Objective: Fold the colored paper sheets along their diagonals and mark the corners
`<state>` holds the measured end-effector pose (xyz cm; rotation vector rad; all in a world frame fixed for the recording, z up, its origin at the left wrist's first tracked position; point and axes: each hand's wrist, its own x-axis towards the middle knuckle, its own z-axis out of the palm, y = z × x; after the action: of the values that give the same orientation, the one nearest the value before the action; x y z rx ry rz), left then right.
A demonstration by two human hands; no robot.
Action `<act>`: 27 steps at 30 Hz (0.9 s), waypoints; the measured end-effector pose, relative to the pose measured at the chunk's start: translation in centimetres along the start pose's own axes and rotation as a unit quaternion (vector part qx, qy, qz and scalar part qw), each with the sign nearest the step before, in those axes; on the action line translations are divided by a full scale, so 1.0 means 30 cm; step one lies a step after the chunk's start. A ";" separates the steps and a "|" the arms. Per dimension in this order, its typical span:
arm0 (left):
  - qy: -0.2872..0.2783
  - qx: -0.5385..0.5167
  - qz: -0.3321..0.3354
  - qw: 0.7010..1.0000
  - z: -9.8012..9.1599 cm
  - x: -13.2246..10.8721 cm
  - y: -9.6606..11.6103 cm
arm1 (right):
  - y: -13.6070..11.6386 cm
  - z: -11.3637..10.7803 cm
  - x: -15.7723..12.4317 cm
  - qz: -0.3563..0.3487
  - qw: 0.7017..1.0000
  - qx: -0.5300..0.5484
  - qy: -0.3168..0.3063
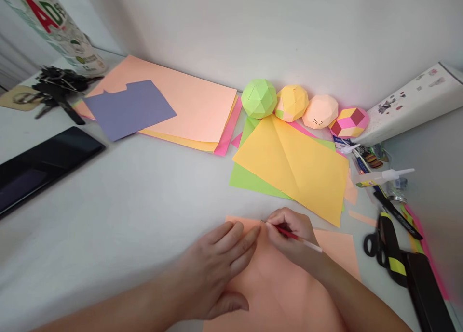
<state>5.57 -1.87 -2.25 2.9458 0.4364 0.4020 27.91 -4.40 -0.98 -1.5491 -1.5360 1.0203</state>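
**Pencil [310, 245] close to the far edge of the orange sheet [278, 281]**

Directions were read from a clock laid over the view, with twelve at the top. The orange sheet lay on the table [162, 197] toward five o'clock, directly before the person, and both hands met near its far edge. The left hand [217, 267], at six o'clock, rested palm down on this sheet, probably so that the paper could not slide. The right hand [294, 228], near five o'clock, held the pencil low, which presumably gave finer control of the tip.

Between one and three o'clock, four paper balls [291, 103] stood in a row near the wall [275, 38]. At three o'clock a yellow sheet [307, 168] lay over a green sheet [253, 181], perhaps put aside to leave room for the hands. A phone [47, 170] lay at nine o'clock.

As for the fingers, those of the left hand were stretched, with narrow gaps between them, and the thumb stood widely apart; they grasped nothing and only touched the paper. The right thumb and index finger were clamped on the pencil, while the others curled behind; how each of these touched it could not be told.
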 end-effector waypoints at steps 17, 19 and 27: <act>0.008 0.009 0.010 1.000 0.012 -0.011 -0.003 | -0.002 -0.081 -0.102 -0.085 0.991 -0.082 0.064; 0.013 0.011 0.010 1.000 0.016 -0.013 -0.003 | 0.003 -0.102 -0.187 -0.179 0.961 -0.210 0.032; -0.003 0.029 0.004 1.000 0.005 -0.007 0.023 | 0.064 -0.076 -0.374 -0.227 0.872 -0.433 0.031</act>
<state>5.60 -2.60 -2.31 3.0043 0.4414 0.3889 31.04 -15.58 -1.21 -1.5878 -2.3288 -0.0380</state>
